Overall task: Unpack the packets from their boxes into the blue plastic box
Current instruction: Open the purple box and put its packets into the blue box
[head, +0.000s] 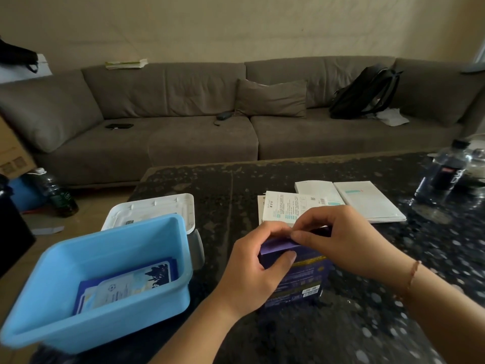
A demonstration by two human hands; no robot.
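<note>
Gripping a purple box (296, 271) upright on the dark speckled surface (367, 324), the left hand (258, 264) curls around its top edge while the right hand (338, 237) pinches the flap from above; beside it, the blue plastic box (52, 306) holds packets (126, 285).

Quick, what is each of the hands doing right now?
Left hand: grips the purple box near its top.
Right hand: pinches the top flap of that box.
</note>
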